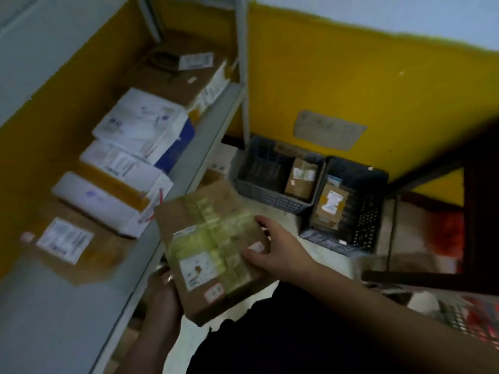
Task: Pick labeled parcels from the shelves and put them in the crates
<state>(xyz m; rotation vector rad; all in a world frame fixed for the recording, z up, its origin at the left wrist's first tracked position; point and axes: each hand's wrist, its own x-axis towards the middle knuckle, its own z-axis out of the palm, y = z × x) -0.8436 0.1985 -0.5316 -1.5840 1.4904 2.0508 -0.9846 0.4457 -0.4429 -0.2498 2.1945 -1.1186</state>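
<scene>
Grey metal shelf [172,168] still carries several white and brown labeled boxes [143,125], two grey slatted plastic crates [270,201] on the floor each hold a parcel or two, and one taped brown cardboard parcel [210,249] is mid-air, off the shelf, left hand [162,290] gripping its near edge, right hand [272,249] fingers curled on top.

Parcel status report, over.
Both hands on the parcel: left hand under its near edge, right hand gripping its right side. Off the shelf, not yet in either crate. Path looks open.
</scene>
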